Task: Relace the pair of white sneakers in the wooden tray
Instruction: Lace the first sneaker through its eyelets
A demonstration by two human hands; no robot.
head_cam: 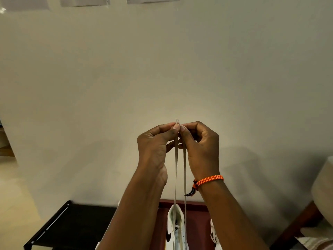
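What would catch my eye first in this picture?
Two raised hands in the middle: the left hand and right hand pinch the ends of a white lace together against a plain wall. Its two strands drop to a white sneaker in a wooden tray at the bottom edge. An orange bracelet circles the right wrist.

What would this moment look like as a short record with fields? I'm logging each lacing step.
left hand: left hand pinches the lace ends
right hand: right hand pinches the same ends; orange bracelet on its wrist
lace: white lace runs as two taut strands, raised above the shoe
shoe: white sneaker below, in the wooden tray
second sneaker: second sneaker partly hidden by the right arm
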